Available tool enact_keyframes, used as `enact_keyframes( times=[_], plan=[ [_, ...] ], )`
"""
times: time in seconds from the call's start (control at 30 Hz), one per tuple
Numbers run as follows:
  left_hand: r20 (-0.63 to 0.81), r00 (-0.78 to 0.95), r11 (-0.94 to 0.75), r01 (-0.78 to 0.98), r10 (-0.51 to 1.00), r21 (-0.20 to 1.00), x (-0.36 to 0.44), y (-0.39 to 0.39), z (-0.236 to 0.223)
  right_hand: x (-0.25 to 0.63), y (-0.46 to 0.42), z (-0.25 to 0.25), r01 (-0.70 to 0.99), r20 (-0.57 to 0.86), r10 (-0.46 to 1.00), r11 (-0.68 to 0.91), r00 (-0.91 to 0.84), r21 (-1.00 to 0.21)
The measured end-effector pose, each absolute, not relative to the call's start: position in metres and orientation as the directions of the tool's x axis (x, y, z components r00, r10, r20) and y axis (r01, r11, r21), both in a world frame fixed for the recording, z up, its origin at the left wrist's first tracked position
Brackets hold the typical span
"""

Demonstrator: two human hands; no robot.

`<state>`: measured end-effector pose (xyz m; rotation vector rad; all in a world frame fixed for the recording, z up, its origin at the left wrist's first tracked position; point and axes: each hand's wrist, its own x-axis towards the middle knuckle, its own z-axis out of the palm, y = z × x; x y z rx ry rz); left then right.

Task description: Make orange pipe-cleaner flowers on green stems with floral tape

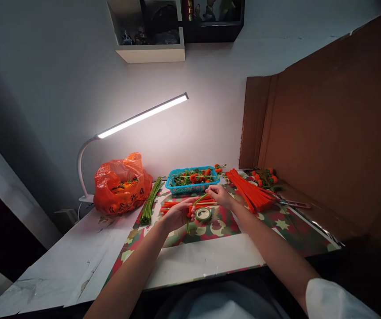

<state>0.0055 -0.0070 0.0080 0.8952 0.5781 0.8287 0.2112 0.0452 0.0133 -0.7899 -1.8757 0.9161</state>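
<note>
My left hand (177,216) is closed around a small orange-red flower (189,212), whose green stem end points down below the fingers. From there a thin green strip (201,199), which looks like floral tape, slants up to the right. My right hand (221,196) pinches the upper end of this strip between thumb and fingertips. Just right of my left fingers a roll of green floral tape (204,215) lies on the table. Orange-red pipe cleaners (168,206) lie behind my left hand, partly hidden by it.
Behind my hands stands a blue basket (177,191) of made flowers. Green pipe cleaners (149,204) and an orange plastic bag (119,190) are left; an orange-red pipe cleaner bundle (248,191), flower stems (265,178) and a pliers-like tool (295,204) right. A lit lamp (144,116) arches above.
</note>
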Motion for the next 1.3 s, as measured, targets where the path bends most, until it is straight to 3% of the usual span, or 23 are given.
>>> enact_keyframes(
  times=[0.23, 0.4, 0.47, 0.53, 0.6, 0.67, 0.93, 1.17, 1.3],
  plan=[
    [-0.108, 0.5, 0.325, -0.37, 0.859, 0.871, 0.001, -0.005, 0.007, 0.209, 0.046, 0.005, 0.197, 0.433, 0.81, 0.535, -0.396, -0.821],
    [-0.066, 0.268, 0.144, -0.282, 0.961, 0.949, -0.006, 0.001, 0.004, 0.207, 0.043, 0.003, 0.097, 0.472, 0.822, 0.524, -0.317, -0.846],
    [-0.024, 0.186, 0.065, -0.214, 0.982, 0.975, -0.007, 0.002, 0.003, 0.208, 0.042, 0.005, -0.039, 0.423, 0.843, 0.436, -0.332, -0.899],
    [0.033, 0.122, -0.013, -0.158, 0.992, 0.987, -0.007, 0.002, 0.002, 0.21, 0.042, 0.007, -0.281, 0.377, 0.859, 0.289, -0.347, -0.915],
    [0.1, 0.058, -0.093, -0.111, 0.993, 0.989, -0.006, 0.002, 0.002, 0.212, 0.042, 0.008, -0.532, 0.355, 0.877, 0.141, -0.325, -0.835],
    [0.155, 0.007, -0.154, -0.079, 0.988, 0.985, -0.003, 0.0, 0.003, 0.21, 0.041, 0.008, -0.667, 0.324, 0.899, 0.05, -0.294, -0.744],
    [0.282, -0.077, -0.288, -0.087, 0.956, 0.954, 0.014, -0.011, 0.007, 0.168, 0.025, -0.013, -0.482, 0.106, 0.945, -0.06, -0.309, -0.874],
    [0.305, -0.138, -0.316, -0.064, 0.942, 0.947, 0.018, -0.011, 0.002, 0.177, 0.026, -0.007, -0.618, -0.098, 0.938, -0.296, -0.334, -0.728],
    [0.343, -0.149, -0.348, -0.007, 0.928, 0.938, 0.019, -0.009, -0.002, 0.181, 0.03, -0.009, -0.549, -0.244, 0.9, -0.418, -0.362, -0.724]
  ],
)
